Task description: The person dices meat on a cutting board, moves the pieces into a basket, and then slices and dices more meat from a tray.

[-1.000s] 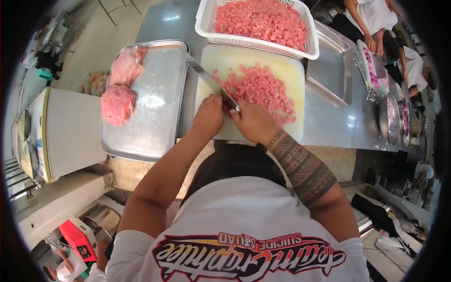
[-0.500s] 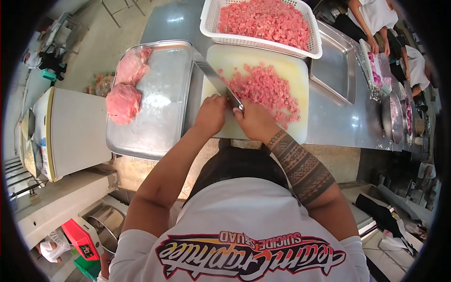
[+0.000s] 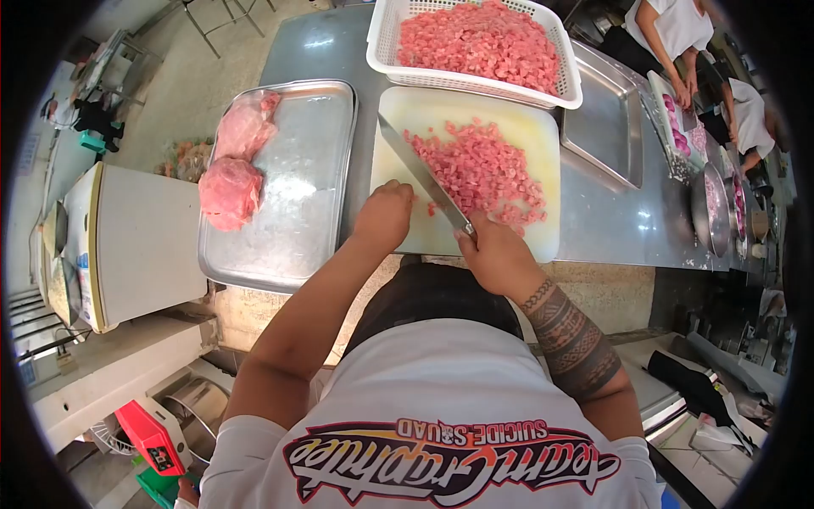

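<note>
My right hand [image 3: 500, 256] is closed round the handle of a long kitchen knife [image 3: 426, 180]. Its blade slants away to the upper left, along the left side of a heap of diced pink meat [image 3: 483, 165]. The heap lies on a white, yellow-stained cutting board [image 3: 403, 106]. At the board's near left edge my left hand [image 3: 384, 215] has its fingers curled under; whatever they hold, if anything, is hidden. A few loose meat bits lie between hand and heap.
Left of the board, a metal tray [image 3: 292, 242] holds two large raw meat pieces [image 3: 231, 193]. Behind it stands a white perforated basket [image 3: 475, 75] of diced meat. Another metal tray [image 3: 627, 161] is to the right. Further right, co-workers' hands [image 3: 683, 83] are near cut purple onions [image 3: 676, 123].
The knife and my right hand have moved right and nearer my body, away from my left hand. The blade now lies over the board instead of reaching past its left edge.
</note>
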`<action>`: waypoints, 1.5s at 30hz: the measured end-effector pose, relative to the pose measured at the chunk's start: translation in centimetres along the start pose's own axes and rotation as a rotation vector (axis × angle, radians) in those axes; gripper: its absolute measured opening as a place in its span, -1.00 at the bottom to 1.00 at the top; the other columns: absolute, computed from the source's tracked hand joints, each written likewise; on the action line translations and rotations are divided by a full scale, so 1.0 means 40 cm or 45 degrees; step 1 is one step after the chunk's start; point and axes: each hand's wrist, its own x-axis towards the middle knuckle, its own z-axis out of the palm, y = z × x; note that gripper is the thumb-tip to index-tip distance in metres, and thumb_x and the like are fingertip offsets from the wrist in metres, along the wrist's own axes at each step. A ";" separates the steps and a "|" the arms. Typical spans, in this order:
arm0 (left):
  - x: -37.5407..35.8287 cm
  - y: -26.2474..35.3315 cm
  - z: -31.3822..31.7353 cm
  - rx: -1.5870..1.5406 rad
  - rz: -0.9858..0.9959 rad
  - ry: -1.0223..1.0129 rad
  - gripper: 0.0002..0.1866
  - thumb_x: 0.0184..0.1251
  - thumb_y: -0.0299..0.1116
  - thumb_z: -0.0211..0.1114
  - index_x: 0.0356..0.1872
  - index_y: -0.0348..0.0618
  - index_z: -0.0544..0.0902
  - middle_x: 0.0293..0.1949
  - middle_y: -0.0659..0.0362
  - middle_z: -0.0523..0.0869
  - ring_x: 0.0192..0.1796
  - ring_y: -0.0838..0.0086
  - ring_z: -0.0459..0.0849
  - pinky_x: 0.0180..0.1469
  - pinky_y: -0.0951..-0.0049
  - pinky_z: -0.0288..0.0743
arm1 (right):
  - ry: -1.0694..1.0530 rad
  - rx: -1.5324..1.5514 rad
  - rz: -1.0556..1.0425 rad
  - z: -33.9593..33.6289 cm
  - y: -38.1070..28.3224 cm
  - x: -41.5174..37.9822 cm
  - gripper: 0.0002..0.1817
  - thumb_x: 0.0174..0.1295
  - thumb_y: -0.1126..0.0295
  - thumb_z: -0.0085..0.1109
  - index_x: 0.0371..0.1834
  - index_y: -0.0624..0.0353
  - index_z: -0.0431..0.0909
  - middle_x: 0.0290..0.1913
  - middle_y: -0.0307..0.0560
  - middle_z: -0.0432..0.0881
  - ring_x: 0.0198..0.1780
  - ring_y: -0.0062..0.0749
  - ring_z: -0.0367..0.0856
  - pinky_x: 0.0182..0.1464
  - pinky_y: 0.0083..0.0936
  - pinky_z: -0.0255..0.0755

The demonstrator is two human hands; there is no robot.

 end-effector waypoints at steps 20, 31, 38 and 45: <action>0.033 -0.012 -0.007 0.006 0.158 -0.175 -0.88 0.44 -0.44 0.27 -0.12 -0.23 0.71 -0.06 -0.13 0.73 0.00 -0.07 0.77 0.09 -0.02 0.65 | 0.102 0.198 -0.083 0.116 -0.002 0.172 -0.63 0.53 0.17 0.18 -0.01 0.35 0.55 -0.22 0.41 0.72 -0.08 0.34 0.74 -0.03 0.15 0.54; -0.039 0.158 -0.128 0.303 0.668 0.347 -0.32 0.23 -0.43 0.44 0.46 0.05 0.61 0.64 -0.01 0.35 0.68 -0.17 0.21 0.60 -0.41 0.09 | 0.312 -0.739 -0.380 -0.088 0.038 -0.001 -0.84 0.26 0.38 0.26 -0.15 0.16 0.60 -0.27 0.02 0.76 -0.15 -0.13 0.80 -0.09 -0.20 0.65; 0.079 0.276 -0.022 0.433 0.615 -0.079 0.03 0.20 -0.02 0.59 0.68 -0.12 0.32 0.72 0.00 0.23 0.77 -0.11 0.04 0.69 -0.45 -0.22 | 0.416 -0.796 -0.595 -0.161 0.147 -0.083 -0.76 0.24 0.40 0.24 -0.03 0.14 0.64 -0.36 -0.10 0.68 -0.19 -0.17 0.75 -0.12 -0.21 0.62; 0.148 0.069 0.022 0.230 0.206 0.024 0.01 0.45 0.04 0.41 0.74 -0.25 0.13 0.73 -0.21 0.14 0.78 -0.17 0.00 0.73 -0.34 -0.27 | 0.296 -0.756 -0.248 -0.259 0.402 -0.238 -0.46 0.26 0.38 0.29 0.37 -0.13 0.65 -0.38 -0.12 0.67 -0.26 -0.15 0.73 -0.18 -0.16 0.62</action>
